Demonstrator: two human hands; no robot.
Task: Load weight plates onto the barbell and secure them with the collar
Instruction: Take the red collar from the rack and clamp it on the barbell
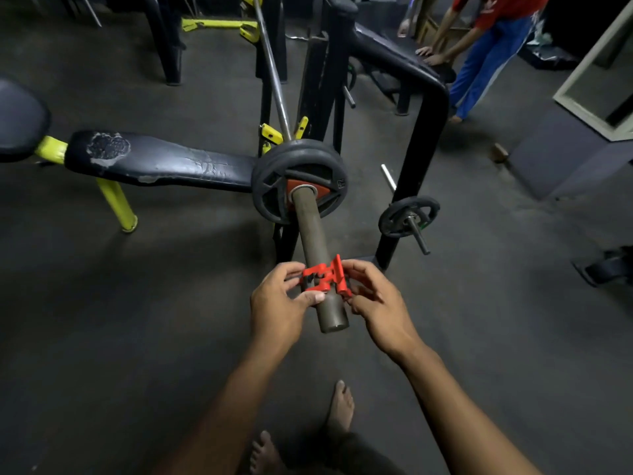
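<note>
There is one long bar [310,234] with two big round weights [301,181] on it and one red clip [325,278]. One small weight [407,216] sits on a peg, and there is one bench [161,162]. Two hands hold the clip, the left hand [277,303] and the right hand [375,303].

A red plastic clamp collar [325,279] sits around the dull grey steel barbell sleeve [313,241], close to its near end. The left hand [279,303] pinches the collar's left side between thumb and fingers; the right hand [376,303] holds its right side with curled fingers. Farther up the sleeve, well apart from the collar, black round weight plates [299,181] with an orange-red hub hang against the bar's shoulder. Behind them lies a worn black padded bench [164,162] on yellow legs. A smaller black plate [407,216] sits on a storage peg to the right. Two bare feet stand on the dark floor [102,320].
</note>
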